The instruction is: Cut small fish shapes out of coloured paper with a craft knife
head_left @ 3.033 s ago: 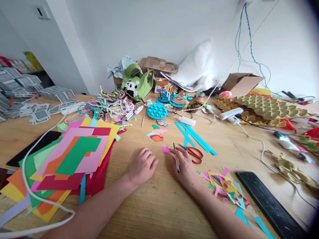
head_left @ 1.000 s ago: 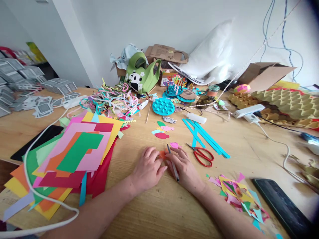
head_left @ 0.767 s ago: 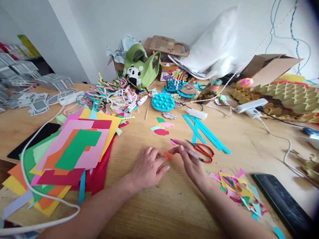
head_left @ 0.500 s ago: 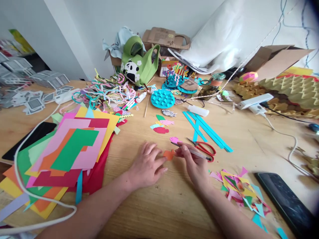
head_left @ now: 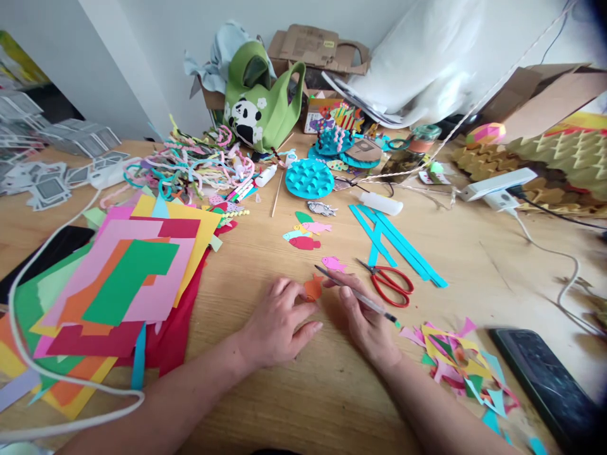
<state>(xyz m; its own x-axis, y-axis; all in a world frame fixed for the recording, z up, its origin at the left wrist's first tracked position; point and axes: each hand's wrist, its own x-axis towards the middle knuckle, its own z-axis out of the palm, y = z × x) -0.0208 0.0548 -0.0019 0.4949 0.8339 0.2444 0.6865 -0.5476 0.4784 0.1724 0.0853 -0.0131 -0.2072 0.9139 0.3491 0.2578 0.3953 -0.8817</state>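
A small orange paper fish (head_left: 313,288) lies on the wooden table (head_left: 474,253) between my two hands. My left hand (head_left: 277,322) rests flat beside it, fingers spread, fingertips touching the fish's left edge. My right hand (head_left: 363,316) is closed on a thin pen (head_left: 360,296), whose tip points up-left just above the fish. A pink paper fish (head_left: 333,263) lies just beyond the pen tip. Further back sits a small group of cut-out fish (head_left: 303,236).
Red-handled scissors (head_left: 389,283) and blue paper strips (head_left: 398,246) lie right of the hands. A stack of coloured paper sheets (head_left: 123,284) fills the left. Paper scraps (head_left: 459,360) and a black tablet (head_left: 545,379) lie at right. A green panda bag (head_left: 258,107) stands at the back.
My right hand swung the pen from pointing toward me to lying across, tip up-left. The orange fish has appeared between my hands, and the camera has tilted down.
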